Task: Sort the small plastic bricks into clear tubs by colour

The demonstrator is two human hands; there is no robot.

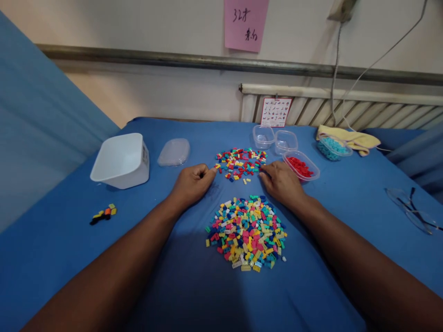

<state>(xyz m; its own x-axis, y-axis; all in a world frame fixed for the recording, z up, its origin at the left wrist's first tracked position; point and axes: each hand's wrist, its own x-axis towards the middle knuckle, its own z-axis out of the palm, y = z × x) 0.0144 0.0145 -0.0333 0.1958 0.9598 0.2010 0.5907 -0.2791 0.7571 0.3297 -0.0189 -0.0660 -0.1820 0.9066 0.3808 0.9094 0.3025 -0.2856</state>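
"Blue cloth (51, 240) runs up to a pale wall (155, 27), with a radiator (375, 99) at the right. What lies in the middle?"

"Two lots of mixed toy bricks. Far bricks (240, 163) lie loosely spread between the hands, and a thicker near heap (247, 233) sits on this side of them."

"How is each grip?"

"Left hand (194, 182): curled, thumb and forefinger close together at the left edge of the far bricks. Right hand (281, 182): fingers bent, tips at their right edge. I can't tell whether either has one pinched."

"And around them?"

"Just beside the right hand, a tub (314, 163) of red bricks (299, 167). Out past the left hand, clear lids (175, 152), then a white bin (116, 159). Glasses (417, 214) lie far right."
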